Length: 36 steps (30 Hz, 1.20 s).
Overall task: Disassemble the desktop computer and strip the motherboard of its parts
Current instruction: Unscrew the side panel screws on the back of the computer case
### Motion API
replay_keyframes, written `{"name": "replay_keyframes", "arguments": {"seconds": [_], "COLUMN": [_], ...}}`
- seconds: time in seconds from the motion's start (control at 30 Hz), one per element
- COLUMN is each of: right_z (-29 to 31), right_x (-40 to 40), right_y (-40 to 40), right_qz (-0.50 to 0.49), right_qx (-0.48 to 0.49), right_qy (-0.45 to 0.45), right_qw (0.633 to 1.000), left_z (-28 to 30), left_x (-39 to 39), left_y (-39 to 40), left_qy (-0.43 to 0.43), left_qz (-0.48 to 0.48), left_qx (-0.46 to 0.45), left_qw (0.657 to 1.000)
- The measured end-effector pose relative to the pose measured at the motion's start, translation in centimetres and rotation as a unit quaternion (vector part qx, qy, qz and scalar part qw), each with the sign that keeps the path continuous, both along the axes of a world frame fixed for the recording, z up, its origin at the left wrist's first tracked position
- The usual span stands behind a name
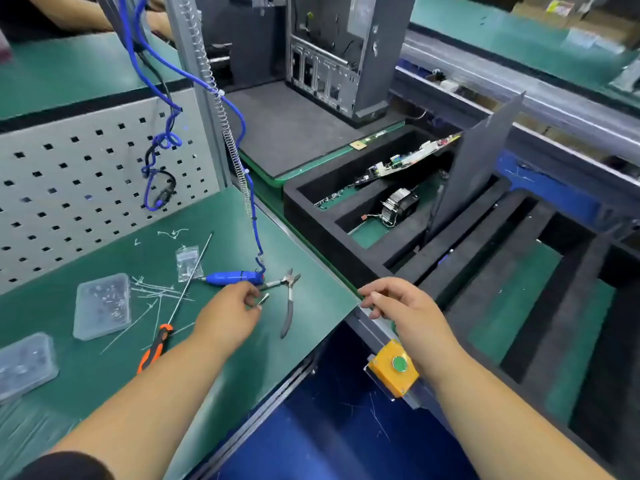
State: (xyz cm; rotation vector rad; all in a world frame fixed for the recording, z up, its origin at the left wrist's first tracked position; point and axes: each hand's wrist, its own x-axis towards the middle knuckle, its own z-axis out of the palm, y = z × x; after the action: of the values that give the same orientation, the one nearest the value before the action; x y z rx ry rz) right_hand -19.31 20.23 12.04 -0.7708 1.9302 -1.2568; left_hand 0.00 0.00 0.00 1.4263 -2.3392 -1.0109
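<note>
A person's left hand [231, 308] reaches across a green-matted table [104, 368], its grip pinched on a small silvery metal piece [263, 300] just in front of a blue pen-shaped electric screwdriver [232, 277] lying on the mat. The right hand [398, 301] hovers off the table's right corner, well right of the screwdriver, fingers loosely curled with thumb and forefinger close together; whether that grip has hold of anything cannot be told.

Steel wire cutters with dark grey handles [288, 299] lie just right of the screwdriver, jaws pointing away from the person. A long, thin screwdriver with an orange-and-black handle [173, 313] lies to its left, among white cut cable ties [156, 289], a small clear plastic bag [188, 263] and two clear plastic boxes of small parts [103, 305].

The grey metal desktop computer case [341, 57] stands upright and open on a dark foam pad [284, 129], far behind the screwdriver. Between them, to the right, a black foam tray with compartments [311, 216] holds a white-and-green circuit board [405, 161], propped at a tilt, and a finned silver heat sink with fan [398, 204].

A yellow box with a green push button [394, 367] sits on the table's edge rail, under the right forearm. A blue coiled cable [242, 161] runs up from the screwdriver past a grey perforated panel [86, 188].
</note>
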Motion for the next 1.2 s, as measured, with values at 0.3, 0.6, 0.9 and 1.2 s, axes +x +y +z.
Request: {"name": "replay_keyframes", "arguments": {"seconds": [0.3, 0.6, 0.9, 1.2], "right_z": [-0.6, -1.2, 0.0, 2.0], "right_x": [1.0, 0.9, -0.7, -4.3], "right_y": [-3.0, -1.4, 4.8, 16.4], "right_qz": [0.002, -0.012, -0.074, -0.173], "right_qx": [0.024, 0.020, -0.009, -0.025], "right_qy": [0.003, -0.022, -0.061, -0.033], "right_qw": [1.000, 0.999, 0.995, 0.984], "left_z": [-3.6, -2.1, 5.9, 11.3], "left_x": [-0.1, -0.7, -7.3, -17.6], "left_y": [-1.8, -1.2, 5.2, 18.1], "left_qy": [-0.290, -0.224, 0.012, 0.167], "left_qz": [-0.055, -0.052, -0.119, -0.242], "left_qx": [-0.071, -0.076, 0.003, 0.217], "left_qw": [0.953, 0.970, 0.993, 0.931]}}
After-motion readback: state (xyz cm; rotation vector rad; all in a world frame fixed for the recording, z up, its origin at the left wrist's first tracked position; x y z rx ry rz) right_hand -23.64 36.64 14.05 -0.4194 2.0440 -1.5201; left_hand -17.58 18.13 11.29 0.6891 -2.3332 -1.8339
